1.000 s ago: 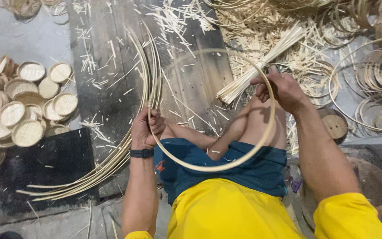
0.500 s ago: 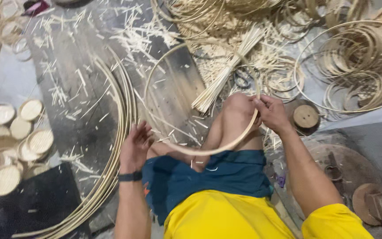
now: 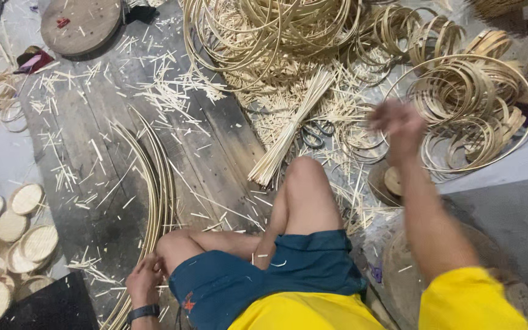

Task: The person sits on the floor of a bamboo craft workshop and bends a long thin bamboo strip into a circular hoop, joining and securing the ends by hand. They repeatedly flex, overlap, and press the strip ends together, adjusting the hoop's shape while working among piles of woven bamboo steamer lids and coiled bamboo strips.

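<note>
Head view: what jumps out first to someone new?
The heaps of coiled bamboo hoops at upper right, with the blurred right hand raised in front of them. At centre, a bundle of straight bamboo sticks lies on the plank floor amid splinters. The left hand rests on long curved strips at lower left.

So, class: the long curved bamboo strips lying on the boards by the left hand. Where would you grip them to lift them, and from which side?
Probably at the near end of the curved bamboo strips, where the left hand rests. There the strips run bunched and flat on the wooden boards, so come from above and pinch across the bundle.
</note>
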{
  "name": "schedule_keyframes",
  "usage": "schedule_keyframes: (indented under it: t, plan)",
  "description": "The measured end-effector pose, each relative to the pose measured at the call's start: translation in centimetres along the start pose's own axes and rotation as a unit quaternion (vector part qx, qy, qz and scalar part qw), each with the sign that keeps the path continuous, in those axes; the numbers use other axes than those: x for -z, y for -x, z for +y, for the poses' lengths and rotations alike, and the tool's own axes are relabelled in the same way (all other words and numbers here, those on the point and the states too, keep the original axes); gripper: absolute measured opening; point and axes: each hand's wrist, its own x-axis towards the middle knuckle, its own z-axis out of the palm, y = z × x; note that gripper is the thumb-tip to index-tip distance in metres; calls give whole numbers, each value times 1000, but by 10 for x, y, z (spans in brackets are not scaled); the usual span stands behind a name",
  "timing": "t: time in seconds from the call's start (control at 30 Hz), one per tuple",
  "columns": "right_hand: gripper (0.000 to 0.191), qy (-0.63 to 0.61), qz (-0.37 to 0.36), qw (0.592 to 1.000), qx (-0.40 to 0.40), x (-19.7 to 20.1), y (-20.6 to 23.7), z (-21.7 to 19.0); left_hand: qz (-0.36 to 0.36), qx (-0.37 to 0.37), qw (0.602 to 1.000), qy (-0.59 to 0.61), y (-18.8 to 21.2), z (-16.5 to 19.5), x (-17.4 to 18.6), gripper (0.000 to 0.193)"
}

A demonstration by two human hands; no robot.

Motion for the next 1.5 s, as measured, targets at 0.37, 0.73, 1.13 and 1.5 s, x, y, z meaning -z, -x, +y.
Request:
schedule_keyframes:
  t: [0.37, 0.73, 1.13, 1.5]
  plan:
    - [7, 313, -102, 915, 232, -90, 173, 74, 106, -186, 787, -578, -17, 9, 7, 60]
    - [10, 332, -112, 920, 178, -123, 158, 80, 15, -99, 933, -347, -75, 19, 65, 38]
    - [12, 375, -133, 901, 170, -127, 165, 93, 124, -357, 874, -305, -56, 50, 108, 15]
    - [47, -84, -144, 962, -215, -172, 151, 30, -146, -547, 752, -337, 39, 42, 24, 30]
